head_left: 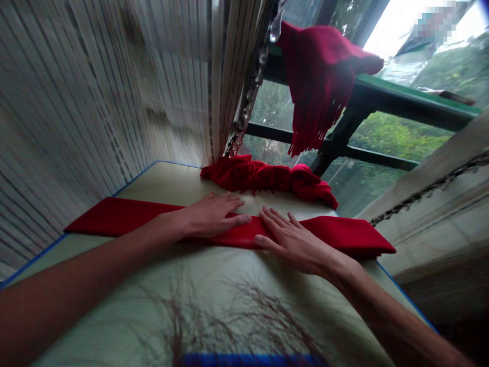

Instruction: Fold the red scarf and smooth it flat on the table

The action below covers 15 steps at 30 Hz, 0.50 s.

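A long red scarf (pixel 336 233), folded into a flat strip, lies crosswise over the table. Flat on its middle rests my left hand (pixel 214 215), fingers stretched out to the right. My right hand (pixel 286 237) also lies on the strip, a short gap from the left one, with its fingers spread. Neither hand grips anything; both palms face down on the cloth. Parts of the strip are hidden under the hands and the left forearm.
Behind the strip, a crumpled red cloth (pixel 263 176) lies along the table's far edge. A red fringed scarf (pixel 317 76) hangs over the window's green rail (pixel 405 97). The pale table (pixel 214 300) has blue edging. String curtains (pixel 114 92) hang at the left. Loose hair crosses the lower view.
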{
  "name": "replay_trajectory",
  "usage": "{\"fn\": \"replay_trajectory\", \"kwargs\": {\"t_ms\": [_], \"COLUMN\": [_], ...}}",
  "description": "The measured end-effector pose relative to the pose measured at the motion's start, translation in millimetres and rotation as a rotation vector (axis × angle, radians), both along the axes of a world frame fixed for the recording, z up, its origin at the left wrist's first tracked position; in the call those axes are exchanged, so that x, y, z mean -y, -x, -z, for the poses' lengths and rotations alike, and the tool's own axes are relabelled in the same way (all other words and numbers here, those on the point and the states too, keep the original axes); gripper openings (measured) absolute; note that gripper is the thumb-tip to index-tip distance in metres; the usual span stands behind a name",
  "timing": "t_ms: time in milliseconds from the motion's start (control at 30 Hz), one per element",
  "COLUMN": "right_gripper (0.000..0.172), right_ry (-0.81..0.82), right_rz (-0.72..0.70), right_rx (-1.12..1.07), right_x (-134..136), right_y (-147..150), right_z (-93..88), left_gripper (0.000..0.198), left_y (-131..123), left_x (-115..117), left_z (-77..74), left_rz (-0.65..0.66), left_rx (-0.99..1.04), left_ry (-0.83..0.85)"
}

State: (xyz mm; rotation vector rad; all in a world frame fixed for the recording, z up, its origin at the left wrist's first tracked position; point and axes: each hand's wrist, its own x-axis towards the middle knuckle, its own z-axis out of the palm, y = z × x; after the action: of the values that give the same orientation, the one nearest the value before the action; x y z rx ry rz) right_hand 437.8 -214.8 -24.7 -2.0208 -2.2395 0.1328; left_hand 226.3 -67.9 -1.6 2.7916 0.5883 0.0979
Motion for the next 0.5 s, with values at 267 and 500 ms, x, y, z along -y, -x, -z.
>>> {"fn": "replay_trajectory", "kwargs": {"t_ms": [267,500], "right_gripper": [0.072,0.074], "right_ry": [-0.129,-0.138], "right_rz": [-0.088,-0.084], "right_rx": [-0.047,-0.059], "right_x": [-5,-4], "right_y": [3,-2], "right_z": [2.4,5.9], "left_gripper": [0.097,0.088], "left_y": [15,13], "left_x": [22,24], "left_z": [12.7,7.4], "left_rz": [0.060,0.040], "left_rx": [-0.097,-0.141], "left_ry": [-0.015,-0.049]}}
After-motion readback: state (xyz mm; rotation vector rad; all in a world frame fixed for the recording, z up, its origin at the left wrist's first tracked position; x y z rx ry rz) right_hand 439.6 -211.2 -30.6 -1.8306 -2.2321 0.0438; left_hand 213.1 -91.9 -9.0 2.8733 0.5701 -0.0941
